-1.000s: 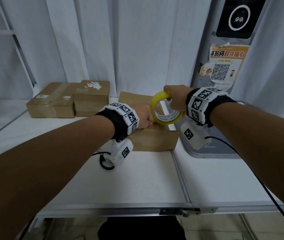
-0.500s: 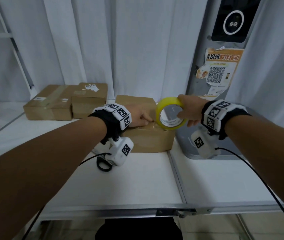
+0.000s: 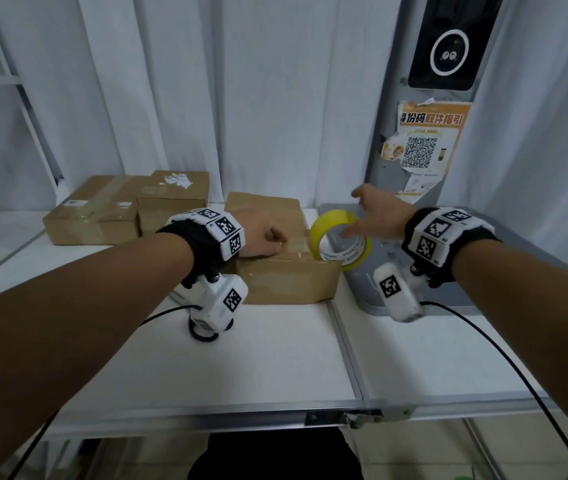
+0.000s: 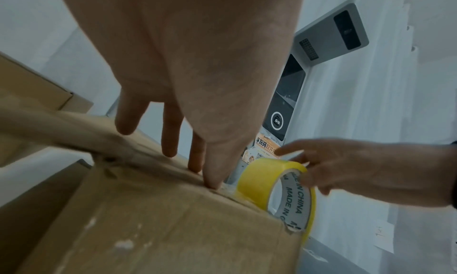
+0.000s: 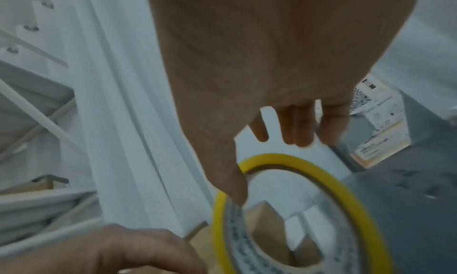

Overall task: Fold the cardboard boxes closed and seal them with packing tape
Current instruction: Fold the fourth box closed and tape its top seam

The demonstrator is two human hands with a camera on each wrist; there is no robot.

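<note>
On the desk: your box [image 3: 286, 271] lies at the middle, flaps folded down, its right end at the seam between the two white panels.
Left hand: your left hand [image 3: 261, 235] rests on the box top; the thumb tip and straight fingers [image 4: 170, 139] press on the flap seam near the right edge. The grip is flat, holding nothing.
Tape: the yellow roll [image 3: 339, 239] stands on edge against the box's right end, touching its top corner.
Right hand: your right hand [image 3: 376, 214] is at the roll with fingers spread wide; the thumb tip touches the roll's inner rim [image 5: 235, 208]. The grip is wide, not wrapped round the roll.
Back left: two more boxes [image 3: 126, 209] sit side by side by the curtain [image 3: 241, 98].
Right: a grey kiosk [image 3: 424, 150] with an orange notice stands behind the roll.
</note>
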